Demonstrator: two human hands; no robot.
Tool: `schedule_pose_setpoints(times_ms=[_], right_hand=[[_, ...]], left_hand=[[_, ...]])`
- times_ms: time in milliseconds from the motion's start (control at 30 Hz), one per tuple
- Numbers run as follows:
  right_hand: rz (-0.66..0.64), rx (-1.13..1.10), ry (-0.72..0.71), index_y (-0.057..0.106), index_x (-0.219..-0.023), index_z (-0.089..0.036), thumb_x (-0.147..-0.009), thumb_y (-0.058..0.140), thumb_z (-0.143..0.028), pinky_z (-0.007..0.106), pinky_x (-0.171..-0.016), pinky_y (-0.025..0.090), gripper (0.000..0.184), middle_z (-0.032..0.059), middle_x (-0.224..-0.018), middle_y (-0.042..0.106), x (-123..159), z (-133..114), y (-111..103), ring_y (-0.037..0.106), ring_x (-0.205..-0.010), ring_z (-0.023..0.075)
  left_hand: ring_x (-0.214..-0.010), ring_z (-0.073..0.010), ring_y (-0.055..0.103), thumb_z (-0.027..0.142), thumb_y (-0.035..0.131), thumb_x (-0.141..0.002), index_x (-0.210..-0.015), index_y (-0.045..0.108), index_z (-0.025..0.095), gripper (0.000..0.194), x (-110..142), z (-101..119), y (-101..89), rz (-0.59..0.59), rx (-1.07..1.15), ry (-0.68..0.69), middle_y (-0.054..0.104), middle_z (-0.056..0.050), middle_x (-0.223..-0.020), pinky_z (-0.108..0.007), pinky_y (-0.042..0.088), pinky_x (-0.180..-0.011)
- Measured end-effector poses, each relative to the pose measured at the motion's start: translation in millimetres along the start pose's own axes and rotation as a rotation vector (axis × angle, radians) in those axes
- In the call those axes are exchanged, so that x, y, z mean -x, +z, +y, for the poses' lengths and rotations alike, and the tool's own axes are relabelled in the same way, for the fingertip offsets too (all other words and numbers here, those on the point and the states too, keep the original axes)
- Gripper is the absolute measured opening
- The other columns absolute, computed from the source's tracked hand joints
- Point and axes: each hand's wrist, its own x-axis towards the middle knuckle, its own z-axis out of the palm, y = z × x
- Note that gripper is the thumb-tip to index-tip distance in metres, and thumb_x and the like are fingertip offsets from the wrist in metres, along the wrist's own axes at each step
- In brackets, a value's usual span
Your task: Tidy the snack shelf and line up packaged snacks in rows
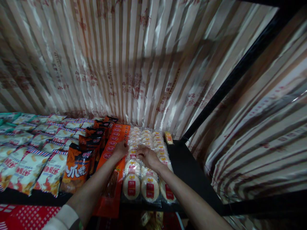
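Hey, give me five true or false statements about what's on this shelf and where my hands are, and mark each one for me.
1. The round pale snacks lie in three columns. True.
2. The long orange packet lies just left of the round pale snacks. True.
3. The right hand is over the long orange packet. False: the right hand is over the round pale snacks.
4. The left hand is near where the long orange packet meets the round pale snacks. True.
5. The black-and-orange bags are right of the round pale snacks. False: they are to the left, beyond the long orange packet.
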Motion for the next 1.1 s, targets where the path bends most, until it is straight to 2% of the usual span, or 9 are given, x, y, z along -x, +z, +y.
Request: schedule_pose_setpoints(times_ms=[167, 367, 500, 667, 800, 933, 1100], right_hand=[[-0.011, 0.115, 0.006, 0.07, -0.082, -0.022, -0.083, 0.054, -0.015, 0.022, -0.07, 0.04, 0.018, 0.0013, -0.084, 0.07, 2, -7, -4, 0.062, -0.08, 0.015], [0.011, 0.146, 0.018, 0.07, -0.086, -0.023, -0.085, 0.052, -0.018, 0.022, -0.07, 0.039, 0.019, 0.0017, -0.089, 0.069, 2, -8, -7, 0.061, -0.083, 0.015], [0.031, 0.144, -0.002, 0.069, -0.086, -0.023, -0.086, 0.051, -0.018, 0.022, -0.073, 0.04, 0.019, 0.0022, -0.091, 0.069, 1, -4, -3, 0.06, -0.085, 0.0149], [0.041, 0.094, -0.012, 0.069, -0.083, -0.022, -0.085, 0.052, -0.015, 0.021, -0.074, 0.04, 0.018, 0.0018, -0.089, 0.068, 0, 0, -1, 0.06, -0.085, 0.0144], [0.053, 0.114, -0.018, 0.069, -0.082, -0.022, -0.085, 0.052, -0.016, 0.021, -0.071, 0.039, 0.018, 0.0016, -0.085, 0.067, 0, 1, -1, 0.06, -0.082, 0.0147], [0.045, 0.119, -0.013, 0.069, -0.081, -0.022, -0.085, 0.052, -0.017, 0.021, -0.069, 0.038, 0.018, 0.0014, -0.085, 0.068, -1, 0, -1, 0.06, -0.08, 0.0146], [0.049, 0.108, -0.03, 0.07, -0.083, -0.022, -0.085, 0.053, -0.016, 0.022, -0.072, 0.04, 0.017, 0.0017, -0.087, 0.069, -2, 0, -1, 0.061, -0.083, 0.0151]], left_hand=[[-0.072, -0.0135, 0.062, 0.009, 0.052, -0.077, -0.073, 0.057, 0.017, 0.01, 2, -2, -1.2, 0.006, -0.004, 0.023, 0.068, -0.003, -0.076, -0.02, 0.04, -0.06], [-0.079, -0.0139, 0.061, 0.01, 0.052, -0.078, -0.078, 0.058, 0.017, 0.009, 5, -2, -3.3, 0.024, -0.031, 0.023, 0.068, -0.003, -0.084, -0.02, 0.039, -0.064], [-0.083, -0.0171, 0.062, 0.017, 0.052, -0.081, -0.083, 0.058, 0.016, 0.006, 12, -1, -5.9, 0.028, -0.08, -0.021, 0.069, -0.007, -0.089, -0.023, 0.039, -0.065], [-0.09, -0.0218, 0.062, 0.027, 0.048, -0.086, -0.092, 0.058, 0.016, 0.016, 24, 0, -11.6, 0.028, -0.144, -0.083, 0.067, -0.012, -0.099, -0.026, 0.039, -0.065], [-0.086, -0.0187, 0.063, 0.023, 0.046, -0.085, -0.089, 0.06, 0.019, 0.015, 31, 3, -14.5, -0.052, -0.158, -0.022, 0.069, -0.006, -0.09, -0.024, 0.039, -0.065], [-0.08, -0.0169, 0.062, 0.02, 0.052, -0.081, -0.085, 0.061, 0.018, 0.01, 34, 4, -12.6, -0.118, -0.141, 0.024, 0.069, -0.004, -0.084, -0.023, 0.039, -0.063], [-0.073, -0.0155, 0.062, 0.021, 0.059, -0.075, -0.077, 0.06, 0.018, 0.004, 36, -1, -8.0, -0.143, -0.099, 0.023, 0.068, -0.002, -0.079, -0.022, 0.038, -0.058]])
